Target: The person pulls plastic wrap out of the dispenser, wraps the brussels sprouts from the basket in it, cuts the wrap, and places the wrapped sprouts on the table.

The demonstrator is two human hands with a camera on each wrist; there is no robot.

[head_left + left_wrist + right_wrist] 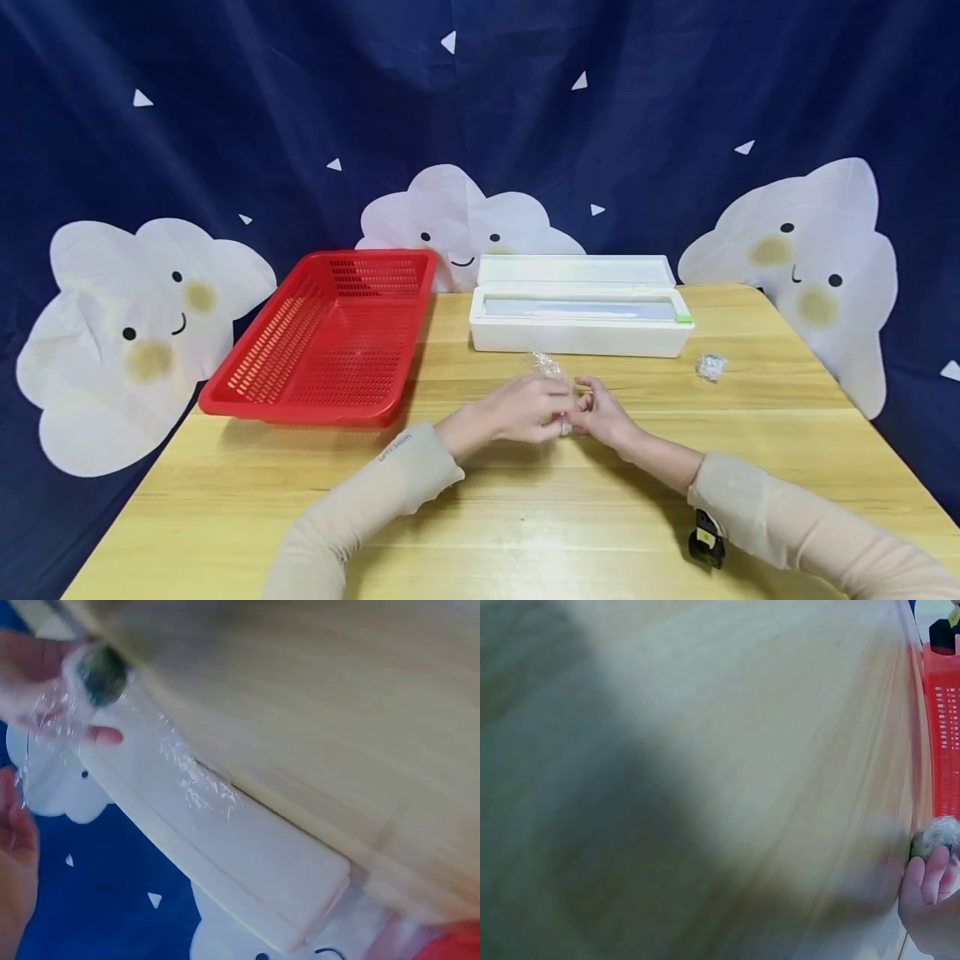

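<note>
In the head view my left hand [527, 408] and right hand [609, 419] meet over the wooden table, in front of a long white box. Between them is clear cling film [546, 364], its crinkled end trailing toward the box. A small dark green, roundish thing [103, 675] sits in the film at the right hand's [34, 682] fingers, which hold it. The left hand [16, 862] pinches the film's other side, its fingertips partly cut off in the left wrist view. Low in the right wrist view, the right hand's fingers [934, 874] curl against the film-covered thing [922, 846].
The white box [581, 337], a film dispenser with its lid raised, has a green slider [683, 318] at its right end. A red slotted basket [300, 410] stands at the left. Right of the box lies a small film-wrapped bundle [711, 367]. A dark curtain [517, 108] hangs behind.
</note>
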